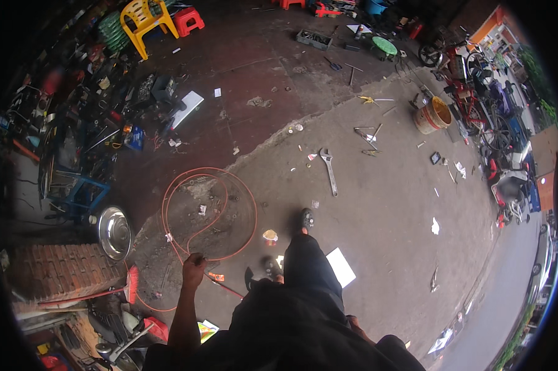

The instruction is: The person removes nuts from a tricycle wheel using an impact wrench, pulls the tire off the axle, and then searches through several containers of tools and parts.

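My left hand [194, 264] is closed, held out over the lower edge of a coil of thin orange-red hose [255, 216]. Parts of the hose run up to the hand and out past it, but I cannot tell whether the fingers grip it or only cover it. Something small and dark shows at the fingertips. Low beside my dark clothing, my right hand [357, 326] shows only in part, its fingers hidden. On the concrete ahead of my foot lies a large adjustable wrench [329, 172]. A white sheet [341, 267] lies by my leg.
At the left stand a shiny metal basin [115, 232], stacked bricks [62, 270] and a red broom [132, 284]. Tools and boxes clutter the far left, below a yellow chair [144, 25]. A bucket [432, 115] and parked bicycles [473, 117] stand at the right, near a road.
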### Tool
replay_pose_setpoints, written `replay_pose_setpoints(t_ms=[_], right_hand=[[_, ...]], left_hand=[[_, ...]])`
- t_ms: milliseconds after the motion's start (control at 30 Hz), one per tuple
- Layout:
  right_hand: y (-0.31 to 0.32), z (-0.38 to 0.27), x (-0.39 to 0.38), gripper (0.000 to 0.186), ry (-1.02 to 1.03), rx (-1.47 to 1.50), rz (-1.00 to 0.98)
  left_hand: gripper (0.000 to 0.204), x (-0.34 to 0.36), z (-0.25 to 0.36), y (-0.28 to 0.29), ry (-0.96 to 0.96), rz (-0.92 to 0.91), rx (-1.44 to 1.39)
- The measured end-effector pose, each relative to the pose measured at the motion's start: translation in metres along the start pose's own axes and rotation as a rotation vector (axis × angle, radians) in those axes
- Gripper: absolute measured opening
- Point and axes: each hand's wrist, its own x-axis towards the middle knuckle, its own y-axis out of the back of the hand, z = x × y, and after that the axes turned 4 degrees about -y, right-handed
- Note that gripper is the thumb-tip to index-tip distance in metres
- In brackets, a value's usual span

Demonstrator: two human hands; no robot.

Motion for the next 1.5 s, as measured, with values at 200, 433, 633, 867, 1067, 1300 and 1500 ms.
replay_pose_setpoints(t_ms=[200, 433, 633, 867, 1067, 1300, 1500], right_hand=[[0.112, -0.171, 0.057, 0.015, 0.05, 0.12, 0.06], [0.317, -0.482, 0.199, 0.015, 0.337, 0.204, 0.151], [0.451, -0.821, 0.275, 0.015, 1.297, -0.194, 0.491], [0.285, -1.008, 0.131, 0.017, 1.333, -0.389, 0.123], [0.285, -0.996, 0.128, 0.023, 0.947, -0.742, -0.004], [0.297, -1.065, 0.042, 0.017, 0.334, -0.226, -0.051], [0.324, -1.199, 0.063, 0.026, 0.407, -0.24, -0.08]], left_hand=[[0.041, 0.023, -0.004, -0.039, 0.34, -0.039, 0.212], [0.041, 0.037, 0.047, -0.06, 0.68, 0.012, 0.201], [0.042, 0.156, 0.148, -0.063, 0.713, 0.318, -0.035], [0.046, 0.214, 0.104, -0.065, 1.011, 0.129, -0.085], [0.044, 0.363, 0.139, 0.066, 0.926, 0.264, -0.126], [0.038, 0.5, 0.164, 0.198, 0.696, 0.639, -0.141], [0.034, 0.611, 0.162, 0.199, 0.788, 0.596, -0.168]])
